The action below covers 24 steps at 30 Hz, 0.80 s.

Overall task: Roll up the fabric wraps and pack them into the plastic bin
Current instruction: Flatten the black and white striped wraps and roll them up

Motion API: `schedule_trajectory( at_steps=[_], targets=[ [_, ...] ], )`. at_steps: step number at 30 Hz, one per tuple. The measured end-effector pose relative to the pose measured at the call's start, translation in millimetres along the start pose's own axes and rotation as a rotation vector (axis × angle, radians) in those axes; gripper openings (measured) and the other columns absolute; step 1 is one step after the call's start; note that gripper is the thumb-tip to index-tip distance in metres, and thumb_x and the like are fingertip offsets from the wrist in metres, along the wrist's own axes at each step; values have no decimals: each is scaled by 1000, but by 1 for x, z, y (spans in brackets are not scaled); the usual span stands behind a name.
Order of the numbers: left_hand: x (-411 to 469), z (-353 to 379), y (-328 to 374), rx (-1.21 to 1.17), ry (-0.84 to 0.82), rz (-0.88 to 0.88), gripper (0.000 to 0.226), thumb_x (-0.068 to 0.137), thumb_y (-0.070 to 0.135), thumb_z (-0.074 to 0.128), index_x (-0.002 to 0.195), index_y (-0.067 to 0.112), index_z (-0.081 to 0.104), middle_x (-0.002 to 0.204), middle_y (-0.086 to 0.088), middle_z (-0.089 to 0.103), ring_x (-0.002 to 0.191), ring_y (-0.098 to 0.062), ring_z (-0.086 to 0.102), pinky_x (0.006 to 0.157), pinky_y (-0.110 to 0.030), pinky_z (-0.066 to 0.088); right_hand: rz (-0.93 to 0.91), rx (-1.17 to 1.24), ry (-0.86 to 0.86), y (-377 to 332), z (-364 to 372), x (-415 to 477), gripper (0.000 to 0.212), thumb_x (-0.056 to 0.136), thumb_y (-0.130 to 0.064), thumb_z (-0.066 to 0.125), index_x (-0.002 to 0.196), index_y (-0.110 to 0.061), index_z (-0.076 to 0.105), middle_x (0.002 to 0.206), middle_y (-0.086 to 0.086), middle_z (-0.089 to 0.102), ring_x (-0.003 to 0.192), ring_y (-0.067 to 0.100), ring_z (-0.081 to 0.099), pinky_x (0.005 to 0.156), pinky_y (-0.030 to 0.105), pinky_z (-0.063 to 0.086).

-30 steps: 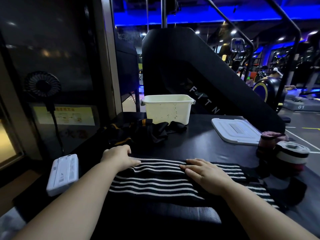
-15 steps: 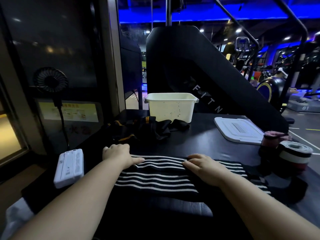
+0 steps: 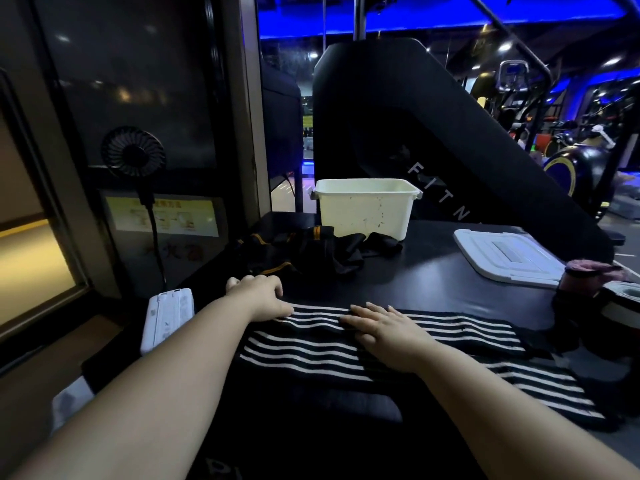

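Black table [image 3: 426, 271] in dim gym. Small black round fan [image 3: 133, 151] on thin stand at left, cord hanging down. Yellow printed label [image 3: 162, 216] behind stand, text unreadable. Flat white ribbed device [image 3: 168, 318] on table's left edge. Large black slanted machine panel [image 3: 433, 133] beyond table, white letters "FITN". Exercise machines [image 3: 575, 168] far right. Blue light strip [image 3: 450, 19] along ceiling.

The striped wrap [image 3: 311, 344] is ribbed, matt woven cloth. The bin [image 3: 365, 211] is smooth cream plastic with dark specks, and its lid [image 3: 505, 258] is ridged white plastic. The tabletop [image 3: 433, 282] looks smooth, black and faintly glossy.
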<state>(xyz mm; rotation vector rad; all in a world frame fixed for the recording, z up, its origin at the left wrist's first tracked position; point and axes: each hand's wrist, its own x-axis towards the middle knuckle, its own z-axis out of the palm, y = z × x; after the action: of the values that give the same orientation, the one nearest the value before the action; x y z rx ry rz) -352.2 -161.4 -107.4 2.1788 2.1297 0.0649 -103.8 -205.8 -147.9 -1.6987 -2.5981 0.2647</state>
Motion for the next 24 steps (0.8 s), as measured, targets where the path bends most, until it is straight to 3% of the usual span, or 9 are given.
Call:
schedule_trajectory(
  at_steps=[3, 5, 7, 10, 13, 16, 18, 21, 24],
  targets=[
    [1, -1, -5, 4, -29, -67, 65, 79, 68, 59, 129, 27, 53, 135, -1, 49, 129, -25, 40, 105, -38, 31, 2, 16, -6, -3, 0, -3, 109, 58, -96, -5, 151, -45, 19, 163, -14, 8, 150, 10, -1, 122, 38, -1],
    [0, 1, -6, -36, -3, -89, 70, 77, 68, 62, 131, 24, 51, 135, -1, 51, 129, -25, 43, 104, -36, 33, 0, 6, 5, -2, 2, -4, 132, 36, -99, -21, 151, -47, 17, 163, -15, 7, 150, 9, -2, 122, 38, -1],
    [-1, 3, -5, -121, 44, -78, 64, 79, 61, 67, 127, 23, 50, 125, 2, 56, 121, -23, 50, 99, -34, 38, 3, 11, 6, -2, 2, -2, 135, 32, -99, -23, 151, -48, 15, 163, -15, 6, 150, 9, -3, 122, 38, -2],
    [-3, 6, 0, -301, 104, -82, 43, 80, 45, 73, 109, 27, 47, 99, 4, 57, 93, -18, 58, 79, -31, 48, 10, 2, -1, -3, 3, -1, 134, 32, -98, -23, 151, -48, 13, 163, -15, 5, 150, 10, -3, 122, 38, -1],
    [-4, 7, 3, -312, 144, -74, 40, 79, 43, 76, 102, 29, 47, 94, 4, 55, 86, -17, 57, 74, -32, 50, 10, 3, -13, -3, 3, 0, 126, 40, -98, -17, 151, -48, 13, 163, -15, 5, 150, 10, -2, 122, 38, 0],
    [-5, 5, 4, -226, 187, -74, 48, 78, 49, 75, 115, 30, 49, 104, 6, 57, 99, -19, 56, 80, -32, 50, 12, -8, -24, -3, 2, 0, 92, 70, -91, 5, 151, -48, 13, 163, -15, 5, 150, 11, -1, 122, 38, 1],
    [-5, 6, 7, -68, 242, -52, 55, 80, 52, 72, 125, 31, 49, 121, 5, 54, 119, -21, 47, 98, -35, 39, 23, -23, -24, -4, 2, 1, 68, 89, -76, 20, 151, -48, 14, 163, -15, 5, 150, 11, 0, 121, 38, 2],
    [-7, 8, 20, 48, 294, 25, 48, 85, 47, 66, 129, 34, 51, 134, 8, 48, 133, -20, 32, 115, -41, 16, 16, 18, -15, -2, 0, 4, 60, 96, -65, 27, 152, -44, 18, 162, -13, 11, 150, 13, 5, 121, 36, 5],
    [-10, 12, 42, -66, 255, 111, 34, 91, 46, 59, 123, 34, 57, 133, 8, 52, 132, -19, 34, 114, -39, 18, 6, 220, 98, 5, -12, -2, 55, 101, -47, 41, 151, -28, 32, 156, -2, 34, 146, 17, 24, 117, 26, 16]
  ],
)
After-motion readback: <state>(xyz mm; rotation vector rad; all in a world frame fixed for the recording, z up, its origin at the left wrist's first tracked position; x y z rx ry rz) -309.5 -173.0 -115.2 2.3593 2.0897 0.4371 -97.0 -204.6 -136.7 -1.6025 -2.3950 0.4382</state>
